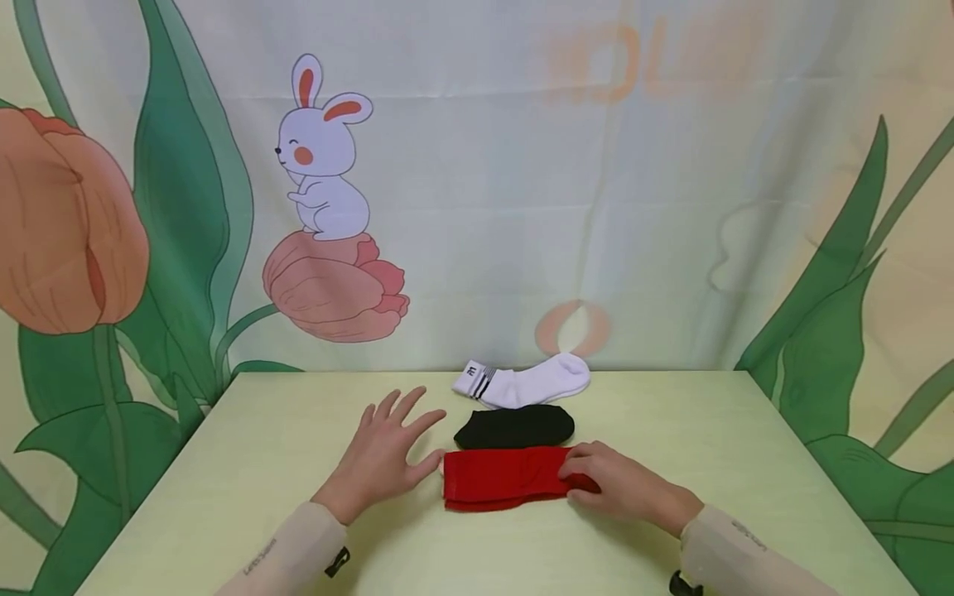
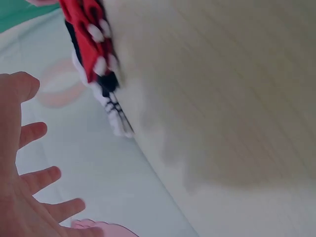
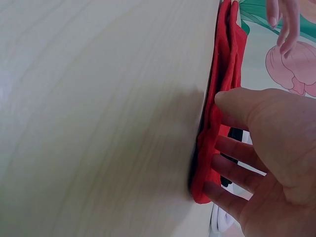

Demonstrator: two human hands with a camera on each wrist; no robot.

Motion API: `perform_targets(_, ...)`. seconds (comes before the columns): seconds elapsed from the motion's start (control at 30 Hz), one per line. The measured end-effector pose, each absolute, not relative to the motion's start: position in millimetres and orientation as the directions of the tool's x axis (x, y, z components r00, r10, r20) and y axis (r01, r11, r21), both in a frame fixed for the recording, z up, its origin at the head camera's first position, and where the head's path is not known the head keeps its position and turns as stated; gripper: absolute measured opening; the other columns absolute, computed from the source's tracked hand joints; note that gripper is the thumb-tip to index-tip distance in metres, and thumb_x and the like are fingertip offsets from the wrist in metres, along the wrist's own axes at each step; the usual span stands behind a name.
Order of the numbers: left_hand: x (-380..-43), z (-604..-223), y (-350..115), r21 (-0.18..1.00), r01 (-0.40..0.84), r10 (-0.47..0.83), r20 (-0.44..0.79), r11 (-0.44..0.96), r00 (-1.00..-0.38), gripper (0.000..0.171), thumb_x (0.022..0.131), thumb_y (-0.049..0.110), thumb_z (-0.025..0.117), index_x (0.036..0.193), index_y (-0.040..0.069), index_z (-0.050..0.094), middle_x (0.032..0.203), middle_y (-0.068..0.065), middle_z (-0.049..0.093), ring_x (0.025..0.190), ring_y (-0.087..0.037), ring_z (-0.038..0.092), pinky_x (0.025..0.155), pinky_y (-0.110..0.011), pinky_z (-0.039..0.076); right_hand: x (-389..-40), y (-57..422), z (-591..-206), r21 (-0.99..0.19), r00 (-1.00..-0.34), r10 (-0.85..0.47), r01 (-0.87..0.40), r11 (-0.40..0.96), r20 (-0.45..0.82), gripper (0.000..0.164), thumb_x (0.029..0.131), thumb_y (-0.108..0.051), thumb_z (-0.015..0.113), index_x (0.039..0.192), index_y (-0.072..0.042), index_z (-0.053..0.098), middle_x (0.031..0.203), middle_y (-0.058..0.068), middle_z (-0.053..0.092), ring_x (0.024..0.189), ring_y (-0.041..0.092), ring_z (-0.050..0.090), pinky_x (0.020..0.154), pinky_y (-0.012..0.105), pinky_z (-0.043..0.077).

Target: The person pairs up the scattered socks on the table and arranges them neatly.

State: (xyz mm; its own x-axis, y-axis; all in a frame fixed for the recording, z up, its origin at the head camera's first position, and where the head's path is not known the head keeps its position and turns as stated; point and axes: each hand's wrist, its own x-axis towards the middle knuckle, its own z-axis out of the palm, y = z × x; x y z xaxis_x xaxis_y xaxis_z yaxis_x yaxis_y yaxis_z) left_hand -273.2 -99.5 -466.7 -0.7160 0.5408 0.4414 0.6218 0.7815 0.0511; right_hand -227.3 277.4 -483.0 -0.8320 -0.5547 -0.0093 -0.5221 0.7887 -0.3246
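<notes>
A red sock, folded flat with layered edges, lies on the table nearest the person. My right hand touches its right end, fingertips on the cloth and thumb at the near edge. In the right wrist view, the fingers are spread along the red cloth. My left hand is held near the sock's left end with fingers spread, holding nothing. Just behind the red sock lies a black sock. Farther back is a white sock with dark stripes at its cuff.
The pale table ends at a hanging backdrop cloth printed with a rabbit and tulips. Its back edge runs close behind the white sock.
</notes>
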Motion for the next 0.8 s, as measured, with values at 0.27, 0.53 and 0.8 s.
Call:
perform_targets(0.27, -289, -473, -124, 0.002, 0.548, 0.496, 0.421, 0.837, -0.759, 0.058, 0.092, 0.058, 0.065, 0.145, 0.037, 0.058, 0.164, -0.01, 0.035, 0.146, -0.054, 0.027, 0.108, -0.08, 0.022, -228, 273, -484, -0.311, -0.827, -0.562, -0.533, 0.787, -0.008, 0.03, 0.092, -0.025, 0.078, 0.12, -0.017, 0.074, 0.125, 0.002, 0.064, 0.117, 0.023, 0.056, 0.101, 0.045, 0.051)
perform_targets(0.53, -309, -477, -145, -0.032, 0.484, 0.465, 0.344, 0.874, -0.816, 0.064, 0.093, 0.066, 0.058, 0.152, 0.043, 0.048, 0.168, -0.009, 0.026, 0.151, -0.054, 0.014, 0.111, -0.08, 0.008, -226, 275, -485, -0.313, -0.835, -0.55, -0.523, 0.793, 0.001, 0.029, 0.092, -0.026, 0.078, 0.12, -0.018, 0.074, 0.125, 0.001, 0.064, 0.118, 0.024, 0.056, 0.101, 0.046, 0.051)
perform_targets(0.8, -320, -481, -150, -0.072, 0.467, 0.464, 0.321, 0.881, -0.826, 0.064, 0.094, 0.071, 0.051, 0.153, 0.045, 0.045, 0.168, -0.009, 0.026, 0.152, -0.053, 0.008, 0.113, -0.078, 0.006, -225, 276, -485, -0.319, -0.849, -0.529, -0.499, 0.806, -0.009, 0.031, 0.091, -0.028, 0.079, 0.121, -0.019, 0.074, 0.127, 0.002, 0.063, 0.119, 0.024, 0.055, 0.1, 0.045, 0.052)
